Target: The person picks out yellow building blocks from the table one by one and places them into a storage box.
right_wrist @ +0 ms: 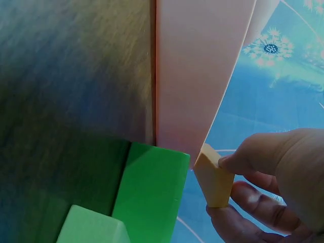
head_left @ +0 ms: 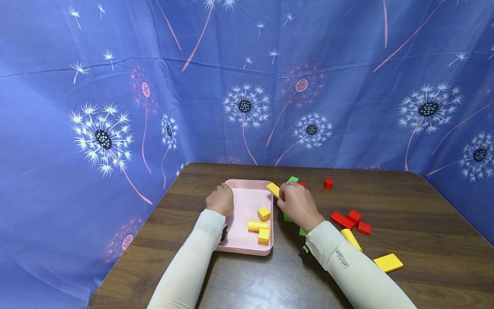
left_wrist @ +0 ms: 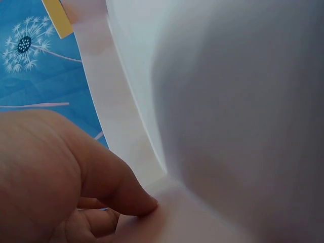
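A shallow pink tray (head_left: 243, 201) sits on the wooden table. My left hand (head_left: 221, 200) grips its left wall, the thumb (left_wrist: 136, 195) pressed to the inner face and the other fingers outside. Between thumb and fingers, my right hand (head_left: 300, 205) pinches a flat yellow block (head_left: 273, 189) at the far right corner of the tray. In the right wrist view this yellow block (right_wrist: 216, 179) is held up beside the tray's rim. Inside the tray, on its right side, lie a yellow cube (head_left: 264, 213), a yellow cylinder (head_left: 257, 225) and another yellow block (head_left: 263, 236).
Green blocks (right_wrist: 152, 195) stand right of the tray, partly hidden under my right hand. Farther right are a red cylinder (head_left: 328, 183), several red blocks (head_left: 341, 220), a yellow cylinder (head_left: 350, 239) and a flat yellow block (head_left: 390, 262). A blue dandelion-print cloth (head_left: 270, 94) hangs behind the table.
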`<state>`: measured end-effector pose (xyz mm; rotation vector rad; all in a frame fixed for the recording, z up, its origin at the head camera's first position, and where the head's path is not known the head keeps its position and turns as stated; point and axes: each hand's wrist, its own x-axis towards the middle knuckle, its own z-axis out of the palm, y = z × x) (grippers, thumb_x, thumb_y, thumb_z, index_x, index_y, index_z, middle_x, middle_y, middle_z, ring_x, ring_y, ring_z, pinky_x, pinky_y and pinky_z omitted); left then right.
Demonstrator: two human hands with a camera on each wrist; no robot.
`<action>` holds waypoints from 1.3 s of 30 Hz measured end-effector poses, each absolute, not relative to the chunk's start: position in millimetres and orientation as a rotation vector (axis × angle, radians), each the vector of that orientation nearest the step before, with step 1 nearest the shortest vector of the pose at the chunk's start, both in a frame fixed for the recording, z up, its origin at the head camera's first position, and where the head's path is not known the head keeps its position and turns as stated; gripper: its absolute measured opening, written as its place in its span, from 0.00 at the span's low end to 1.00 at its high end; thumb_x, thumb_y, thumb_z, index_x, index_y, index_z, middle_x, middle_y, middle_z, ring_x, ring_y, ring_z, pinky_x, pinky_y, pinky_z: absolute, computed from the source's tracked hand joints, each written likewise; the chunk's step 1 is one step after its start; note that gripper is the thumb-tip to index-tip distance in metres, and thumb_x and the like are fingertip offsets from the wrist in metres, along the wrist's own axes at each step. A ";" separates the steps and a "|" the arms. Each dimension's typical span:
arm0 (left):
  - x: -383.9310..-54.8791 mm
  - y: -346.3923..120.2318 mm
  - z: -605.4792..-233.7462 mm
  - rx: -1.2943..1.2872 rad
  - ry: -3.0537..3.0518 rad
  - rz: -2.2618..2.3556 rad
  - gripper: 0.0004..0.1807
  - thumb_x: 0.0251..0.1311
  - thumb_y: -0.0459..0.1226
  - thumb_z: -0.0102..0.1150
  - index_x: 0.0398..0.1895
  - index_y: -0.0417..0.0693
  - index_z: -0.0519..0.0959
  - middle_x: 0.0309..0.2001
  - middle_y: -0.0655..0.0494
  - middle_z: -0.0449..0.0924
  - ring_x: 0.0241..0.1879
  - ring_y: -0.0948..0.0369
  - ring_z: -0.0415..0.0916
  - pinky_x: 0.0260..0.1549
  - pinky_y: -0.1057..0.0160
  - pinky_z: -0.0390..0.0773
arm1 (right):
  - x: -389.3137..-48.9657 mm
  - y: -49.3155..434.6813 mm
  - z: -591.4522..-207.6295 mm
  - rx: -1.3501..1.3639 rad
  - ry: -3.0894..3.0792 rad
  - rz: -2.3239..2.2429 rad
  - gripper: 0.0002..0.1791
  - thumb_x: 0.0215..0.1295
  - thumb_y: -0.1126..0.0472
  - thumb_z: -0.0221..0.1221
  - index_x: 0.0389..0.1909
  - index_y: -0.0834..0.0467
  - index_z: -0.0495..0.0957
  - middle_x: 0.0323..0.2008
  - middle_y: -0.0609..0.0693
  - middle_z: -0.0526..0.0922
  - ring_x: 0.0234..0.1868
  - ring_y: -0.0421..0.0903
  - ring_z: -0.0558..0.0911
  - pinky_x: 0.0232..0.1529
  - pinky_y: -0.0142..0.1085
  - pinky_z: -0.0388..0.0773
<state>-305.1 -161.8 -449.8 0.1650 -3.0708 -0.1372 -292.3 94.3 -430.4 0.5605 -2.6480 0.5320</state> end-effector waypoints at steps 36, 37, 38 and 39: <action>-303.9 -161.5 -448.8 0.158 -3.079 -0.141 0.39 0.67 0.38 0.58 0.76 0.27 0.59 0.63 0.33 0.75 0.51 0.42 0.83 0.41 0.39 0.85 | -284.4 80.7 -432.8 0.705 -2.642 0.579 0.11 0.58 0.56 0.76 0.24 0.51 0.83 0.23 0.44 0.76 0.23 0.41 0.73 0.26 0.32 0.77; -303.7 -161.5 -448.7 0.157 -3.078 -0.141 0.39 0.67 0.38 0.58 0.76 0.27 0.59 0.63 0.33 0.75 0.51 0.42 0.83 0.41 0.39 0.85 | -284.0 80.1 -432.7 0.712 -2.635 0.578 0.12 0.58 0.56 0.75 0.24 0.51 0.82 0.23 0.44 0.76 0.23 0.41 0.73 0.26 0.32 0.76; -303.6 -161.5 -448.6 0.156 -3.077 -0.143 0.39 0.67 0.38 0.58 0.76 0.27 0.59 0.63 0.33 0.75 0.51 0.42 0.83 0.41 0.39 0.85 | -283.5 79.5 -432.6 0.717 -2.632 0.580 0.12 0.58 0.55 0.76 0.23 0.51 0.82 0.23 0.44 0.75 0.23 0.41 0.73 0.25 0.32 0.75; -303.4 -161.5 -448.5 0.155 -3.076 -0.143 0.38 0.67 0.38 0.57 0.76 0.27 0.59 0.63 0.33 0.75 0.51 0.42 0.83 0.41 0.39 0.85 | -282.9 79.0 -432.6 0.720 -2.630 0.580 0.12 0.58 0.56 0.76 0.23 0.51 0.82 0.23 0.44 0.75 0.23 0.41 0.73 0.25 0.31 0.75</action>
